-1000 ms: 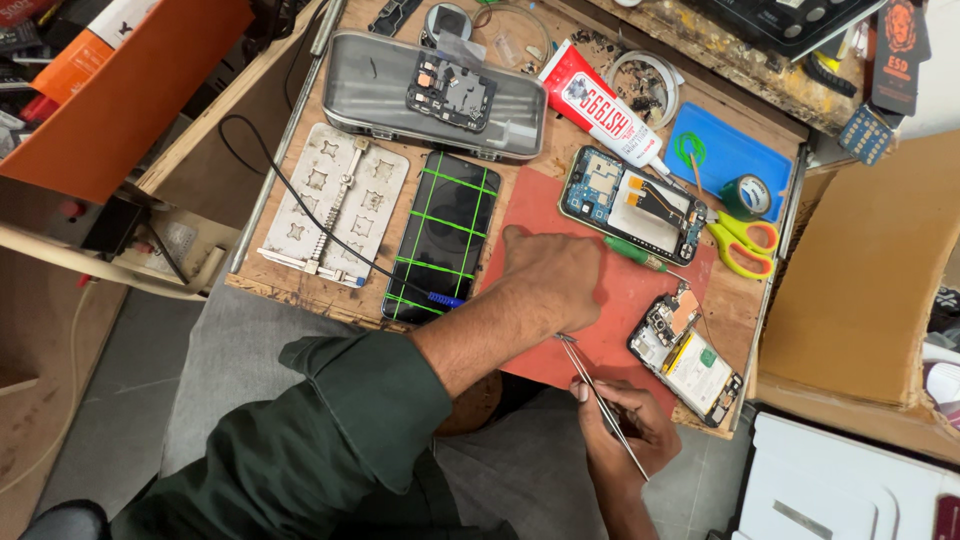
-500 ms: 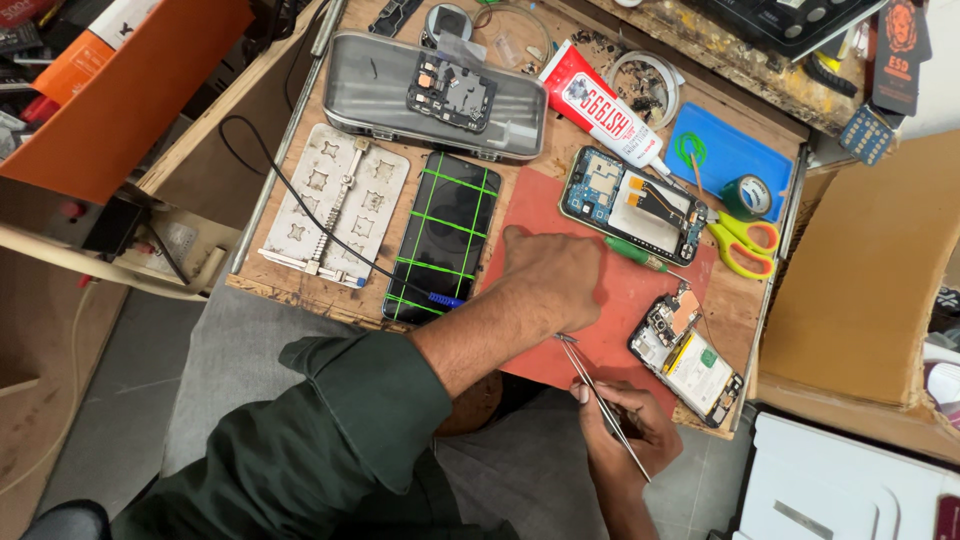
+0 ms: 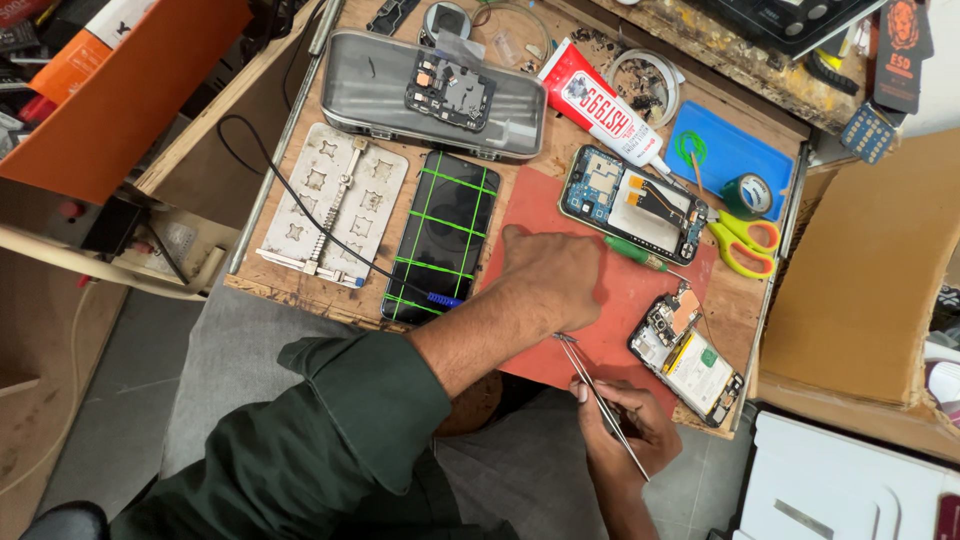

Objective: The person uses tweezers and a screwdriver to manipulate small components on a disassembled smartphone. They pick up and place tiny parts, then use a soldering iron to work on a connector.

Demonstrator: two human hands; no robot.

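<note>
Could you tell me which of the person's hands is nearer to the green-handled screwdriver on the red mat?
The left. The left hand lies palm-down on the red mat, just beside the green-handled screwdriver. The right hand is at the mat's near edge, holding tweezers, well apart from it.

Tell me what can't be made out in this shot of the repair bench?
Head view only:
- What lies under the left hand on the red mat: the hand covers it.
- Whether the tweezers in the right hand hold anything: the tips are too small.
- The parts in the round dish: too small.
- The dark device at the top: cut off by the edge.
</note>
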